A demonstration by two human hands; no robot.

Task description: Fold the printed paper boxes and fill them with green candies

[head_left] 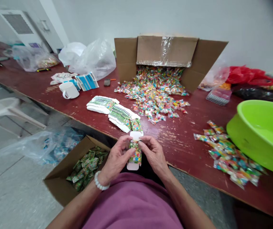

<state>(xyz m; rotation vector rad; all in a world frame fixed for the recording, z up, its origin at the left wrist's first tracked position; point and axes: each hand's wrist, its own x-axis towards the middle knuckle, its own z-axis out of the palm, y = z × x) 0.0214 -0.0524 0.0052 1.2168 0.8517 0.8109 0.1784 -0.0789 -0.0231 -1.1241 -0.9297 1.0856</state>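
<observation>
Between my two hands is a small printed candy box [134, 154], green with colourful dots, its white flaps sticking out at top and bottom. My left hand [119, 153] grips its left side with thumb and fingers, and my right hand [153, 154] pinches the upper right side. Just beyond it on the table, flat unfolded boxes [119, 116] lie in an overlapping row, with another stack of flat boxes [101, 104] to the left. Farther back, a heap of small wrapped candy packets [154, 95] spills from a cardboard carton [167, 51] lying on its side.
A green basin [258, 136] stands at the right beside loose candy packets [232, 156]. At the left are a white mug [69, 90], a blue-striped carton [87, 81] and plastic bags [95, 58]. Below the table edge, an open cardboard box [62, 178] holds green packets. A stool [9, 108] stands left.
</observation>
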